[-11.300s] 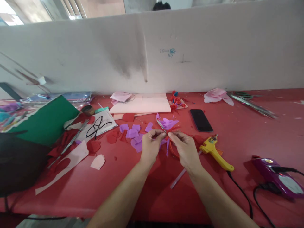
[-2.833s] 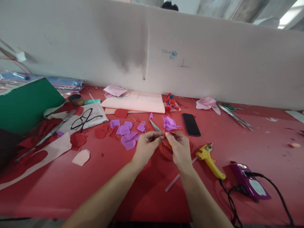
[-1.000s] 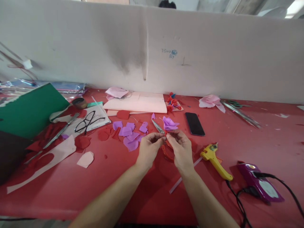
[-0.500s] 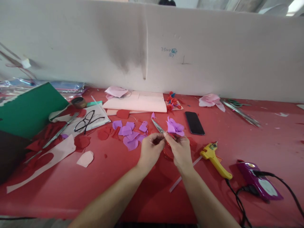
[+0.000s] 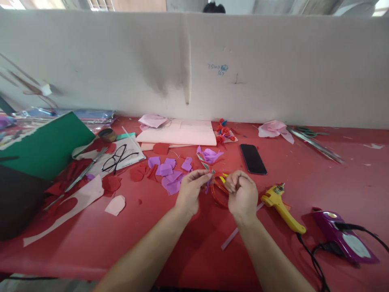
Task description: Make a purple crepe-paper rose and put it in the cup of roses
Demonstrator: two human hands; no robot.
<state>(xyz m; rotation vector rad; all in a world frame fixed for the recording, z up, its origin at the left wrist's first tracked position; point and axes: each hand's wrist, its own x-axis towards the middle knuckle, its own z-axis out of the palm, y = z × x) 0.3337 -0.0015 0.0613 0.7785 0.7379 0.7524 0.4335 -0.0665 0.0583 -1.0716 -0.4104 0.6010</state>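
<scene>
My left hand [image 5: 191,190] is closed in a pinch, with a small purple paper piece [image 5: 208,186] at its fingertips. Close by on the right, my right hand [image 5: 243,192] is curled shut; whatever its fingers hold is hidden. Between and beneath the hands lie scissors with orange-red handles [image 5: 216,198], their blade pointing away from me. A purple paper flower [image 5: 210,155] is just beyond the fingertips, by the scissors' tip. Loose purple paper petals [image 5: 172,184] lie to the left of my left hand.
A yellow glue gun [image 5: 281,207] and a purple power box [image 5: 346,235] with black cables sit on the right. A phone [image 5: 253,158] lies behind my right hand. Eyeglasses [image 5: 117,158], tweezers [image 5: 86,168] and paper scraps [image 5: 115,205] lie left. A white partition [image 5: 136,61] stands behind.
The purple flower has left my right hand and now sits farther left, beyond the fingertips. My hands have moved apart, and the right fingers have curled in. The whole view has shifted slightly.
</scene>
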